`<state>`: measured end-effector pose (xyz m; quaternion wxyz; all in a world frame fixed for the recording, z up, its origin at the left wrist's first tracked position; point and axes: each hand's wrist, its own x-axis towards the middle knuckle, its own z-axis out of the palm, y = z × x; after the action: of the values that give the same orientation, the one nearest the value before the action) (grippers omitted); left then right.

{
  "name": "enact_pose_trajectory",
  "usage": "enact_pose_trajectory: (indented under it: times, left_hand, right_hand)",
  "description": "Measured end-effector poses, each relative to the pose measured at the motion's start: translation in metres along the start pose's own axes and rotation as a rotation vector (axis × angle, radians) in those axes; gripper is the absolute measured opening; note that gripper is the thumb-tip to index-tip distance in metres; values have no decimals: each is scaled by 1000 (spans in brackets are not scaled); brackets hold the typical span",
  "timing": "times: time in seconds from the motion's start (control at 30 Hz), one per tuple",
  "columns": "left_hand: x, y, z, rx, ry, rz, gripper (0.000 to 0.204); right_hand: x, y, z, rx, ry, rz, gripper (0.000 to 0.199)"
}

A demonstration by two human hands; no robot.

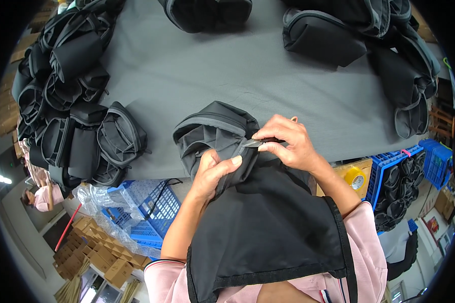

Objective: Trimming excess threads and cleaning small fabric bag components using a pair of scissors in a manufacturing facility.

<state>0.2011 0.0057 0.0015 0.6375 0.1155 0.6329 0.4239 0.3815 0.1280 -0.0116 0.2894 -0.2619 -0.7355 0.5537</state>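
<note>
A black fabric pouch with a grey-lined opening sits at the near edge of the grey table, in front of me. My left hand is closed on its near side, fingers inside the opening and thumb pressed on the rim. My right hand grips small thread snips with a dark handle. Their silver pointed tips rest at the right side of the pouch's rim, just beyond my left thumb. Whether a thread lies between the blades is too small to tell.
The grey table holds heaps of similar pouches at left and right. Below its edge stand a blue crate with clear plastic and a pouch-filled blue crate. A yellow tape roll lies nearby. A black apron covers my front.
</note>
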Motion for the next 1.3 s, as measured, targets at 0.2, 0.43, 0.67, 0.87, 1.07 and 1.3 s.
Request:
enact_pose_trajectory:
  times: [0.2, 0.43, 0.67, 0.87, 1.07, 1.3]
  left_hand:
    - [-9, 37, 26, -84, 43, -18, 40]
    - [-7, 41, 22, -274, -7, 17, 14]
    - [-6, 49, 27, -184, -2, 56, 14]
    - [15, 58, 31, -302, -70, -9, 25]
    - [59, 56, 33, -670, 15, 86, 34]
    - [42, 64, 23, 638, -221, 183, 30]
  right_hand:
    - [-3, 2, 1, 25, 85, 10, 16]
    - [3, -28, 5, 165, 157, 211, 20]
    - [7, -34, 2, 231, 210, 197, 14]
    - [-3, -20, 22, 544, 114, 442, 45]
    - [36, -21, 25, -84, 222, 203, 50]
    - [68, 34, 18, 176, 267, 241, 24]
